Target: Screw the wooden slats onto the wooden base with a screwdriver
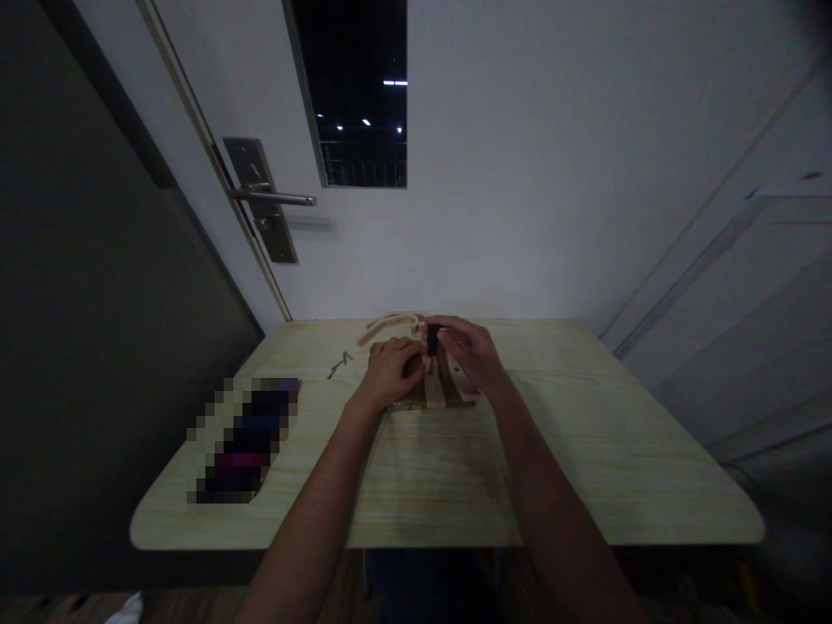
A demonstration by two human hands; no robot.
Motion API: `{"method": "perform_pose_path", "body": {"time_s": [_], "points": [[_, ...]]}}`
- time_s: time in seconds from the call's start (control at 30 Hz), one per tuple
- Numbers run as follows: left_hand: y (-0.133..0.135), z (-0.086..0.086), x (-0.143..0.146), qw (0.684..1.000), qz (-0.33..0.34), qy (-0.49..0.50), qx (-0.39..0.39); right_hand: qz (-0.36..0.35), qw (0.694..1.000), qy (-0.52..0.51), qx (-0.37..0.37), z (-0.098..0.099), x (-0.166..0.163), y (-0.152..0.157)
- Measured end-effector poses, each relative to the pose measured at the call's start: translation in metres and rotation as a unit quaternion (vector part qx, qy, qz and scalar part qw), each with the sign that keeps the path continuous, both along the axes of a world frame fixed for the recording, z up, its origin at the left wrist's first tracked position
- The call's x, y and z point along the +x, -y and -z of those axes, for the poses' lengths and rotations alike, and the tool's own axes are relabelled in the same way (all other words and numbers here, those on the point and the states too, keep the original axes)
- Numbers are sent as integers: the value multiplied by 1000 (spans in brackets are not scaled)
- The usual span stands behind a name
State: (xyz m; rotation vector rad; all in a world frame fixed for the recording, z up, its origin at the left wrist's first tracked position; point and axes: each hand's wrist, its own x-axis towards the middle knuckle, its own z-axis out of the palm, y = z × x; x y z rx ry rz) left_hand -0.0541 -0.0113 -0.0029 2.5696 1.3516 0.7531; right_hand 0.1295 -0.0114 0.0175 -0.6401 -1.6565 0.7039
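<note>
My right hand (476, 351) is closed around a small black object (433, 338), its fingers behind and beside it. Its exact kind is unclear in the dim light. Pale wooden strips (434, 388) lie below it on a brownish flat piece (409, 403). My left hand (392, 371) rests on the left part of this piece, fingers bent towards the strips; what lies under them is hidden. Behind the hands are curved wooden parts (393, 322). Several thin grey metal pieces, perhaps screws (339, 365), lie left of my left hand.
The light wood-patterned table (585, 468) has rounded front corners. On its left side lies a dark pixelated object (247, 442). A white door (520, 173) with a metal handle (279, 198) and a dark window (364, 95) stands directly behind the table.
</note>
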Motion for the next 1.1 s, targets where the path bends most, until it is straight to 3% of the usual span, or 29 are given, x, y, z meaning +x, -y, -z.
{"method": "perform_pose_path", "body": {"time_s": [0.3, 0.53, 0.7, 0.87, 1.1], "points": [[-1, 2, 0, 1000, 5, 0, 10, 63, 997, 27, 33, -3, 1, 4], [0, 1, 0, 1000, 0, -6, 7, 2, 1000, 5, 29, -1, -1, 0], [1, 0, 0, 1000, 3, -9, 4, 32, 999, -9, -23, -1, 0, 2], [2, -1, 0, 1000, 0, -3, 1, 34, 999, 9, -12, -3, 1, 3], [1, -1, 0, 1000, 1, -5, 1, -29, 999, -24, -17, -1, 2, -2]]}}
